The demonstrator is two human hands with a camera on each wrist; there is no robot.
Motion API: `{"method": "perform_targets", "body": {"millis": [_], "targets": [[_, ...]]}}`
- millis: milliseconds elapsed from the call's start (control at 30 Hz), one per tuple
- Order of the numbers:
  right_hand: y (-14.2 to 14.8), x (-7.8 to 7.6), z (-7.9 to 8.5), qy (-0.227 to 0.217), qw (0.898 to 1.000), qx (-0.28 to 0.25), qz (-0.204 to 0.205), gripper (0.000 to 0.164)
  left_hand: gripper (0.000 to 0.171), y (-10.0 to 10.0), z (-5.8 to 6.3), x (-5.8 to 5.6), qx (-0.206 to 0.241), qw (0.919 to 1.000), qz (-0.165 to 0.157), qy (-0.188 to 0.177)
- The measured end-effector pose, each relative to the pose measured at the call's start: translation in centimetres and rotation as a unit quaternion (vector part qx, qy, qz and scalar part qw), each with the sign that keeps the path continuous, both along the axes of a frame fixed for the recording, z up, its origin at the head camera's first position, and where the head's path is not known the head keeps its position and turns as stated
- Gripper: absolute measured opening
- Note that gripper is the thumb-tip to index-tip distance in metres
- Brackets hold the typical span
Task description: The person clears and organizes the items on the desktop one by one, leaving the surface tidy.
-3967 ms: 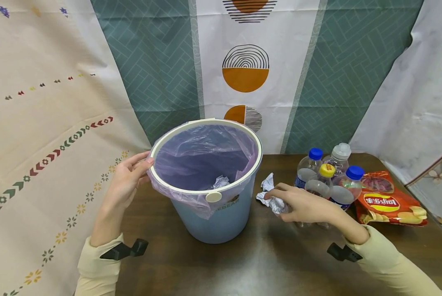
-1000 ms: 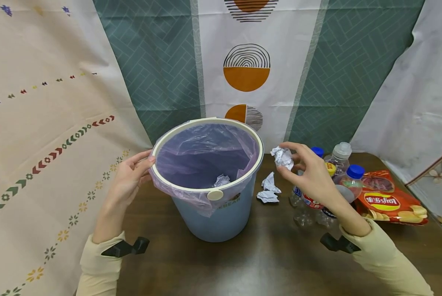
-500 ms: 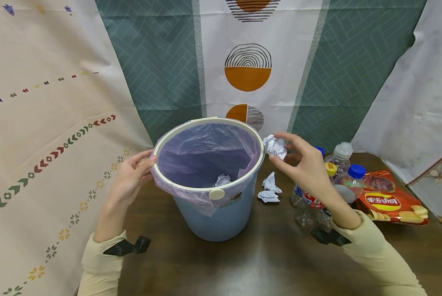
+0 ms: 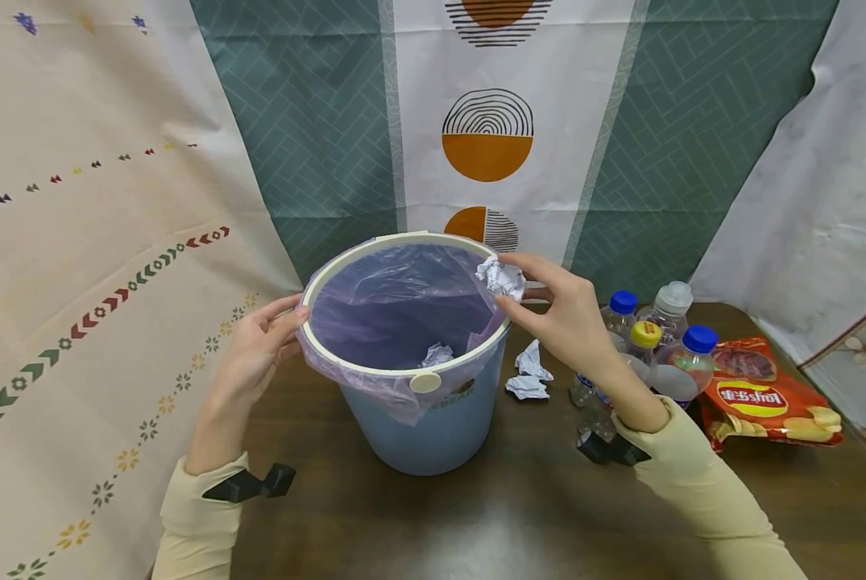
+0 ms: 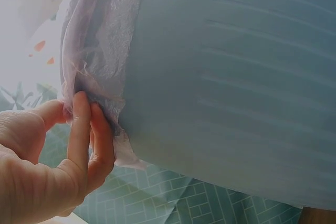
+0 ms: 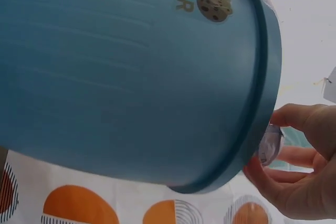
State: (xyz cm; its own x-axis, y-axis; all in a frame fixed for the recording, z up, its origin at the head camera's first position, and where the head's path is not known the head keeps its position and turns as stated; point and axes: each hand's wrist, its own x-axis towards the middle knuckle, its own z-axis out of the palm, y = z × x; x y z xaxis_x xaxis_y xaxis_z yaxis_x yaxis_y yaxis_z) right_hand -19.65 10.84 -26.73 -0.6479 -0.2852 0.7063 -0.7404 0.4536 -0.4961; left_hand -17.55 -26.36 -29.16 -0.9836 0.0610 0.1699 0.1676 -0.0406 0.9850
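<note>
A blue trash can with a cream rim and a thin purple liner bag stands on the table. My left hand pinches its rim at the left, thumb on top and fingers under the bag's fold; the left wrist view shows those fingers against the liner. At the right side of the rim, my right hand holds a crumpled paper ball between thumb and fingers, overlapping the can's opening in the head view. Another crumpled paper lies inside the can.
Two crumpled paper pieces lie on the dark wooden table right of the can. Several plastic bottles and a red chip bag are farther right. A patterned curtain hangs behind.
My right hand has picked up a paper ball from the table, lifted it and carried it left to the can's rim. The left hand keeps its hold on the rim.
</note>
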Motion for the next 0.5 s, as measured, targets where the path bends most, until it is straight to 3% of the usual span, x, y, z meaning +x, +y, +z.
{"method": "perform_targets", "body": {"millis": [367, 500], "targets": [[-2.2, -0.3, 1.0, -0.006, 0.994, 0.105, 0.042, 0.045, 0.059, 0.1, 0.0, 0.0, 0.003, 1.0000, -0.004, -0.003], [-2.7, -0.4, 1.2, -0.018, 0.991, 0.125, 0.032, 0.047, 0.059, 0.1, 0.0, 0.0, 0.004, 1.0000, -0.001, -0.004]]}}
